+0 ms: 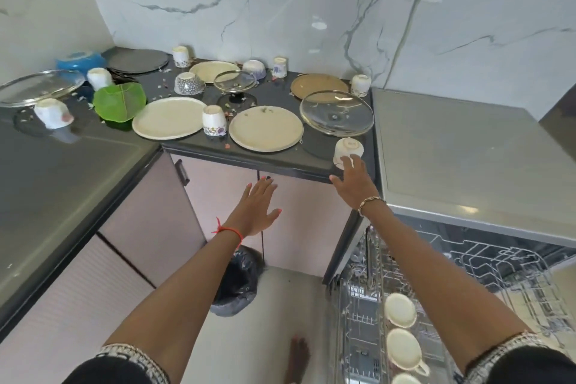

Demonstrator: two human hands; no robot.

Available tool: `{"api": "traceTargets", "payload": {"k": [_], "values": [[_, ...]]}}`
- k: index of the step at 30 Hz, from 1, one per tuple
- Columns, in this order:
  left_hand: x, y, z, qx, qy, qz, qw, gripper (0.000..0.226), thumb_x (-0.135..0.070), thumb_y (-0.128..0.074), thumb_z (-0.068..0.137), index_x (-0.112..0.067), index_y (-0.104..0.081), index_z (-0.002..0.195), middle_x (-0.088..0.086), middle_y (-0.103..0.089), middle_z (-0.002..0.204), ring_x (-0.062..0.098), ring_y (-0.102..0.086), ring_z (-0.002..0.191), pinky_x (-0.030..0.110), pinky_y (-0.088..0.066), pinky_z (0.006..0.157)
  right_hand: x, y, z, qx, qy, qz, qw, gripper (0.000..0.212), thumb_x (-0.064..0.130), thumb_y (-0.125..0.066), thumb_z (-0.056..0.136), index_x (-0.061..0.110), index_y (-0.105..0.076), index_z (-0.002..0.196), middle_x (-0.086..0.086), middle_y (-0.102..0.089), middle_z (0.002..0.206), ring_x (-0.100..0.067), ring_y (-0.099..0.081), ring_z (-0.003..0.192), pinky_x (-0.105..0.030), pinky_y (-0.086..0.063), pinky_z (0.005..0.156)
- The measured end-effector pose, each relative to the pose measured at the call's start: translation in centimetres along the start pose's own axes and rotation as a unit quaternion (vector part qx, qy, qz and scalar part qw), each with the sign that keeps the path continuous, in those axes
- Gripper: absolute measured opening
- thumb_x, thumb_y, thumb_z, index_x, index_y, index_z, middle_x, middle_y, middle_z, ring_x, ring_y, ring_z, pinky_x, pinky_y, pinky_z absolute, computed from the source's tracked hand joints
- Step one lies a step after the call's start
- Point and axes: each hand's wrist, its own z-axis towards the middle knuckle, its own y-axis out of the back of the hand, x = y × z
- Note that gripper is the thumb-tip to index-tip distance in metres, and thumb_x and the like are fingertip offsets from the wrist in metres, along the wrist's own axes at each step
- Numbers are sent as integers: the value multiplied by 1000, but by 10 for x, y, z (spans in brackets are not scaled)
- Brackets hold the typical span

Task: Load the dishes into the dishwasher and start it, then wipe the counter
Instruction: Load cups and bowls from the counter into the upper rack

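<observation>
The upturned cup (348,151) stood at the bench's (274,162) front right corner, directly ahead of the right hand (355,182), whose fingertips touched it, grip released. The left hand (258,206), spread empty, was farther.

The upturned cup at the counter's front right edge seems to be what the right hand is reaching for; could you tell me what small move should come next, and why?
Probably close the right hand on the upturned cup: its fingertips already touch it, still open, and the dishwasher rack below holds other cups with room to spare.
</observation>
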Motion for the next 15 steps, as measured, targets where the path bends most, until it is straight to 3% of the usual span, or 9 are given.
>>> {"api": "traceTargets", "payload": {"k": [8,15], "values": [[-9,-6,113,6,-22,14,1000,63,-35,-42,97,-8,-15,148,6,-5,158,21,2,146,36,2,117,-33,10,85,-1,-33,-33,999,67,35,-58,87,7,-28,140,-19,-22,146,-35,-22,135,-42,-30,108],[-12,-23,157,40,-6,5,999,68,-44,-34,98,-10,-7,150,5,3,158,19,8,145,36,5,116,-37,1,115,84,-67,-22,994,77,40,-64,82,11,-22,141,-17,-30,138,-35,-33,128,-48,-41,100]]}}
